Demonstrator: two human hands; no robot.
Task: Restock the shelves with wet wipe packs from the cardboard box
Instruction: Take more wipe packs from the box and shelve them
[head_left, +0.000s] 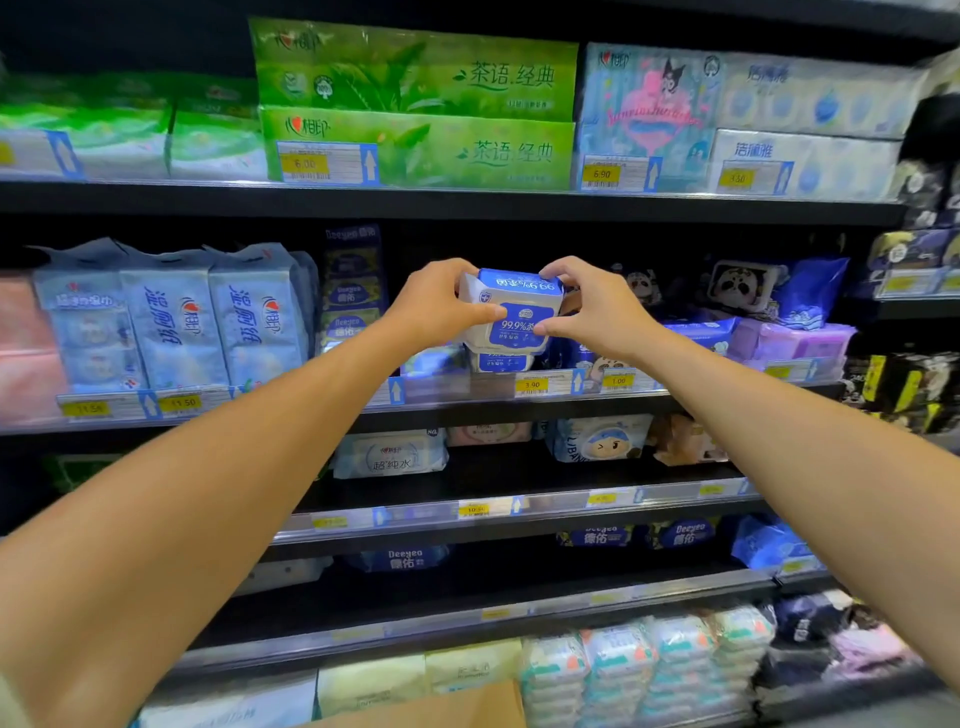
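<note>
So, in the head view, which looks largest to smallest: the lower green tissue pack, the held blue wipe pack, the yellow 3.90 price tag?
1. lower green tissue pack, by far the widest
2. blue wipe pack, clearly smaller
3. yellow 3.90 price tag, smallest

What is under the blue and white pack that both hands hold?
Another pack of the same kind, on the shelf. Its top is covered by the held pack.

Arms stretch in from 8 and 4 o'clock — left hand (441, 306) and right hand (597, 312), fingers curled, pinch one pack (519, 325).
</note>
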